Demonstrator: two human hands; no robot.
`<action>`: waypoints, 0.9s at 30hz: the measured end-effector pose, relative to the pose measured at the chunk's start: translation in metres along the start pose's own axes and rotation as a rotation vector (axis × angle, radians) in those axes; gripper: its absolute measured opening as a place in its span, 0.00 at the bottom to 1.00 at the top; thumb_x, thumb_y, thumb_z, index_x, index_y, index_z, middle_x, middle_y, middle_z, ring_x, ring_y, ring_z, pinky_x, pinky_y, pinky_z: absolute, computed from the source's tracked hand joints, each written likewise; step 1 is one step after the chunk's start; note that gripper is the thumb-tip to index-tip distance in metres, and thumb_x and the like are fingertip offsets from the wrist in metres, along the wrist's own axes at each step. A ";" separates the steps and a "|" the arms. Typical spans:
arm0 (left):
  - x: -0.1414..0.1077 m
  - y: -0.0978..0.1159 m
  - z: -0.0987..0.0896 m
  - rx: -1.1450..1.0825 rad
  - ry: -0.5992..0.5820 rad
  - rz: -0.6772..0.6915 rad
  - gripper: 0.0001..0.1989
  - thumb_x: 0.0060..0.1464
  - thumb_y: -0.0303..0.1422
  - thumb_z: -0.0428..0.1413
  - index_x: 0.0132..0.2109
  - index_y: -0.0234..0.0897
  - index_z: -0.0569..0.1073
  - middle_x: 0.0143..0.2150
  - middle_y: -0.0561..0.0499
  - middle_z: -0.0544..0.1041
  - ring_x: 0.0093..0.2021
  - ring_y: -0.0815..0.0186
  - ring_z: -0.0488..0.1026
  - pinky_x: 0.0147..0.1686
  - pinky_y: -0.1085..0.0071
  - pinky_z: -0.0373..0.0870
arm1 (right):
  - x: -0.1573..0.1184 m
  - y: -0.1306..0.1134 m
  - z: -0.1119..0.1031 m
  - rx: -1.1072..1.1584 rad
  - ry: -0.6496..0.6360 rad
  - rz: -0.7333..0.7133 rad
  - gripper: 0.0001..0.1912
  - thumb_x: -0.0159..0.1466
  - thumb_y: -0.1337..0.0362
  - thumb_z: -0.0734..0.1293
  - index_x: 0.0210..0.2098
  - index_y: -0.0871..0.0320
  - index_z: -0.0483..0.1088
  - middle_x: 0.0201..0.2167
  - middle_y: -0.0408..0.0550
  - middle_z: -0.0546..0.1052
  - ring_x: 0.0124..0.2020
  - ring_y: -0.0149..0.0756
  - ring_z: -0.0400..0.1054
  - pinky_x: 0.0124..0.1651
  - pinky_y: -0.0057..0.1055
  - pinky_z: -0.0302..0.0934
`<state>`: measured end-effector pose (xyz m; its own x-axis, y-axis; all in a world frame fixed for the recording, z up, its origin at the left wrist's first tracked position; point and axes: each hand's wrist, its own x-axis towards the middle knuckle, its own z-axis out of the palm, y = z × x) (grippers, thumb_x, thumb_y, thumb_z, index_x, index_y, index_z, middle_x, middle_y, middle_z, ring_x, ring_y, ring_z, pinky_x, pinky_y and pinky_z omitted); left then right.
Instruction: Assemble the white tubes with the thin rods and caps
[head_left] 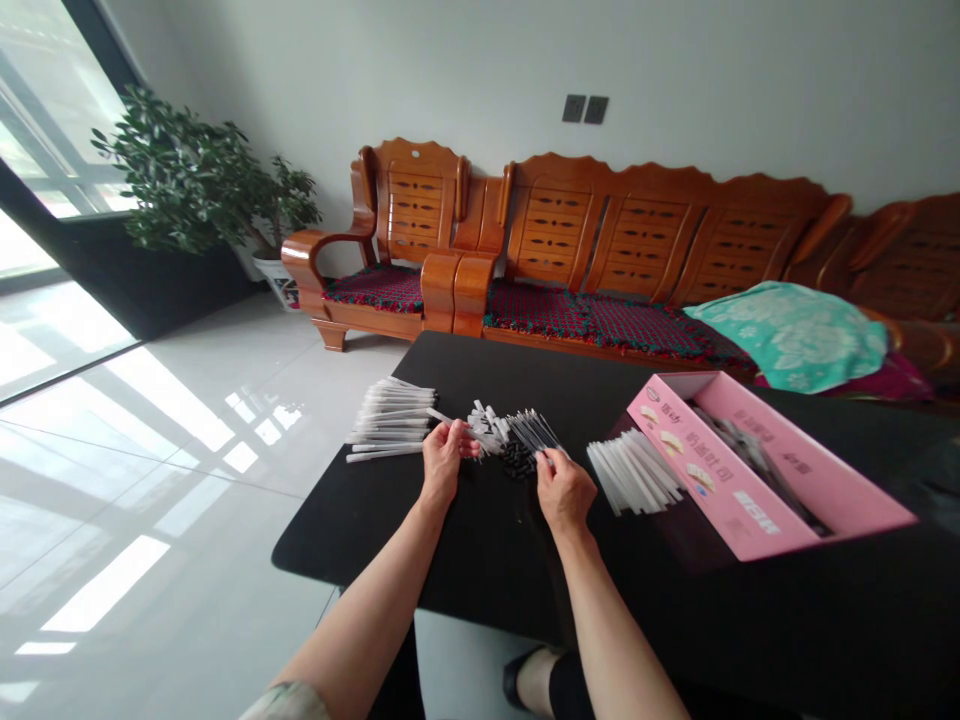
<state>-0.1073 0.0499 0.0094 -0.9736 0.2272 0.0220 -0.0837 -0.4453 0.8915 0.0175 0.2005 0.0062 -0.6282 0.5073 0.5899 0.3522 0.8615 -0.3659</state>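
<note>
My left hand [446,458] pinches a thin white tube [442,417] that points up and to the left, over a small heap of short white plastic parts [486,428]. A row of long translucent white tubes [390,418] lies just left of that hand. My right hand [564,490] has its fingertips in a bunch of thin metal-tipped pen refills [536,432], next to a heap of small black parts [517,462]. To the right of this hand lies a second pile of white tubes [634,470].
An open pink cardboard box [720,470] with dark contents stands on the black table [480,540] at the right. Behind the table is a wooden sofa [600,240] with a teal cloth. A potted plant [202,185] stands by the window, and my black shoe [517,678] shows below.
</note>
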 end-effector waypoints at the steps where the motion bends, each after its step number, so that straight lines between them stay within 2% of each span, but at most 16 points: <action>1: 0.000 0.000 0.000 -0.001 -0.001 -0.002 0.22 0.47 0.49 0.62 0.35 0.32 0.72 0.21 0.53 0.73 0.20 0.68 0.72 0.22 0.73 0.70 | 0.001 0.005 -0.001 -0.063 0.010 0.084 0.14 0.67 0.59 0.62 0.36 0.59 0.76 0.25 0.50 0.78 0.25 0.35 0.68 0.30 0.29 0.48; 4: -0.001 0.001 0.001 -0.006 -0.007 -0.004 0.22 0.47 0.48 0.62 0.35 0.32 0.72 0.21 0.53 0.73 0.20 0.68 0.72 0.22 0.73 0.70 | 0.002 0.014 -0.003 -0.185 -0.008 0.250 0.13 0.67 0.58 0.62 0.39 0.57 0.77 0.23 0.50 0.77 0.22 0.34 0.66 0.28 0.30 0.42; 6: -0.001 0.000 0.001 -0.007 -0.007 -0.004 0.21 0.47 0.48 0.62 0.34 0.32 0.72 0.21 0.53 0.73 0.20 0.68 0.72 0.22 0.73 0.70 | 0.002 0.016 -0.003 -0.192 -0.042 0.243 0.14 0.67 0.58 0.62 0.39 0.56 0.77 0.23 0.50 0.78 0.22 0.34 0.66 0.28 0.30 0.42; 12: -0.002 0.001 0.002 0.004 -0.031 -0.014 0.22 0.48 0.49 0.62 0.35 0.32 0.72 0.20 0.52 0.74 0.20 0.68 0.72 0.21 0.73 0.70 | -0.001 0.005 0.005 -0.105 -0.140 -0.041 0.15 0.68 0.56 0.60 0.39 0.54 0.77 0.27 0.47 0.80 0.27 0.35 0.71 0.31 0.29 0.50; 16: -0.003 0.002 0.004 0.002 -0.054 -0.026 0.22 0.48 0.49 0.62 0.34 0.32 0.72 0.21 0.52 0.74 0.20 0.68 0.72 0.21 0.74 0.70 | -0.002 -0.002 0.005 -0.035 -0.084 -0.102 0.18 0.69 0.56 0.58 0.44 0.57 0.76 0.29 0.49 0.80 0.29 0.36 0.72 0.34 0.29 0.56; 18: -0.004 0.002 0.005 0.009 -0.074 -0.034 0.22 0.48 0.50 0.61 0.34 0.31 0.72 0.21 0.52 0.74 0.20 0.68 0.72 0.22 0.73 0.70 | -0.002 -0.008 0.003 0.047 -0.066 -0.178 0.18 0.70 0.57 0.57 0.45 0.58 0.76 0.31 0.50 0.80 0.31 0.35 0.73 0.37 0.29 0.58; 22: -0.007 0.002 0.007 0.038 -0.119 -0.051 0.23 0.48 0.50 0.62 0.34 0.31 0.72 0.21 0.51 0.74 0.20 0.67 0.73 0.22 0.73 0.70 | -0.003 -0.022 0.001 0.121 -0.114 -0.344 0.16 0.70 0.60 0.58 0.44 0.59 0.76 0.31 0.50 0.80 0.30 0.35 0.73 0.38 0.29 0.59; 25: -0.005 0.004 0.005 0.046 -0.117 -0.022 0.22 0.49 0.49 0.61 0.35 0.32 0.72 0.22 0.51 0.74 0.21 0.67 0.73 0.22 0.73 0.71 | -0.003 -0.020 0.001 0.119 -0.137 -0.370 0.15 0.70 0.62 0.59 0.39 0.56 0.77 0.28 0.49 0.80 0.29 0.34 0.73 0.36 0.28 0.58; 27: -0.001 0.006 0.001 0.030 -0.011 0.061 0.21 0.51 0.48 0.60 0.36 0.32 0.72 0.22 0.52 0.74 0.21 0.68 0.73 0.23 0.73 0.72 | -0.002 -0.010 0.001 0.119 -0.110 -0.326 0.14 0.70 0.63 0.59 0.38 0.55 0.77 0.29 0.48 0.80 0.30 0.33 0.72 0.37 0.27 0.57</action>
<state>-0.1071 0.0482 0.0150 -0.9744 0.2095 0.0816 -0.0174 -0.4322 0.9016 0.0142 0.1908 0.0082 -0.7673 0.1952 0.6108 0.0420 0.9658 -0.2560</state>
